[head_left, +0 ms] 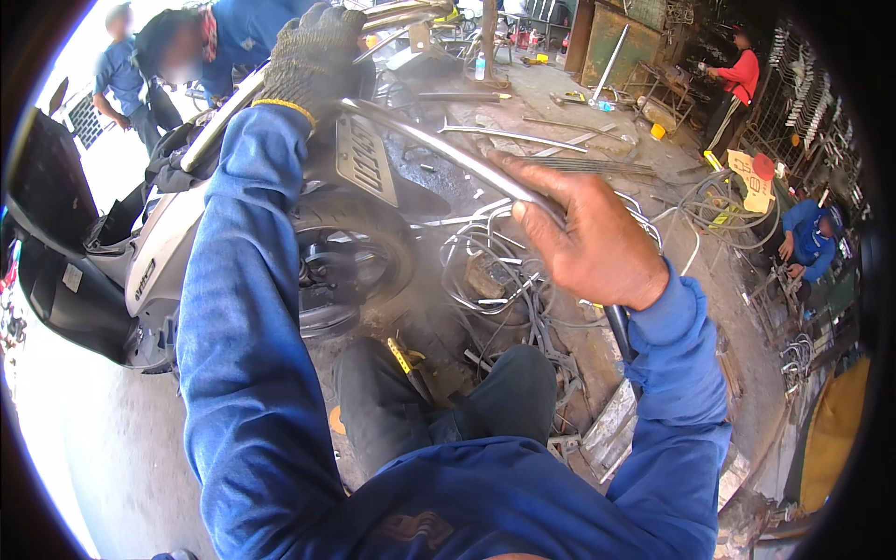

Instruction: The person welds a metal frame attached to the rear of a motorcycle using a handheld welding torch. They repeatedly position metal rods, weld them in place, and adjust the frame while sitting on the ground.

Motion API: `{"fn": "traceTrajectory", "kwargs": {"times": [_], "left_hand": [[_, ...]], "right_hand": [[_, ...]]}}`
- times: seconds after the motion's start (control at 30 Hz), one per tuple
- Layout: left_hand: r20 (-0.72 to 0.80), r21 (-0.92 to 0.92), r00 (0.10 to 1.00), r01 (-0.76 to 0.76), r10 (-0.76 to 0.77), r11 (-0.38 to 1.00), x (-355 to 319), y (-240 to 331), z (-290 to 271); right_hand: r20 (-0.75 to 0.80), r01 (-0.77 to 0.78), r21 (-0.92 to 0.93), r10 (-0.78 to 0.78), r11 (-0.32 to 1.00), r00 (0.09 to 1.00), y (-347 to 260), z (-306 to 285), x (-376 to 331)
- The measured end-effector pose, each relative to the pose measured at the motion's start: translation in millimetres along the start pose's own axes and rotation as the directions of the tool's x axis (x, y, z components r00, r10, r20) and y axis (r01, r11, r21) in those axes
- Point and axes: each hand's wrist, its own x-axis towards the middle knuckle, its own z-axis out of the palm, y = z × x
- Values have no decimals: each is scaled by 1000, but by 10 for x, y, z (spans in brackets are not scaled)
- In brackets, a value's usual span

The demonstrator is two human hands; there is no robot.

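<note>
My left hand (pixel 313 61), in a dark knit glove with a yellow cuff, is closed over a pale metal bar (pixel 222 123) at the back of a scooter (pixel 159 247). Its fingertips are partly hidden. My bare right hand (pixel 602 238) grips a shiny metal tube (pixel 457 163), with the thumb below and the fingers along the top. The tube slants from near the left wrist down to the right; a black length (pixel 619 331) shows below my right hand. Under my left forearm are the scooter's licence plate (pixel 364 161) and rear wheel (pixel 359 252).
Coiled cables (pixel 537 308) and metal scraps lie on the floor beside my knees. Thin rods (pixel 588 166) lie farther off. A person in blue (pixel 238 42) leans in beyond the scooter; others work at the right, one in a red top (pixel 737 79) and one crouching (pixel 810 238).
</note>
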Motion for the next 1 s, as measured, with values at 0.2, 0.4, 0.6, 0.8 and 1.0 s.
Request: {"fn": "traceTrajectory", "kwargs": {"times": [0.2, 0.4, 0.6, 0.8, 1.0], "left_hand": [[-27, 3, 998, 52, -51, 999, 13, 9, 48], [160, -201, 983, -60, 93, 978, 13, -160, -154], [191, -269, 979, -21, 75, 963, 64, -225, -162], [229, -300, 965, -57, 130, 952, 77, -268, -200], [145, -231, 966, -176, 213, 957, 70, -262, -211]], "right_hand": [[-130, -179, -243, 151, 953, 980, -24, -171, 15], [148, -84, 24, 80, 996, 986, -188, -215, -24], [-60, -132, -39, 130, 990, 990, -182, -105, 21], [-65, -25, 22, 27, 999, 998, -111, -209, 153], [107, -152, 29, 148, 988, 983, -232, -231, 11]]}}
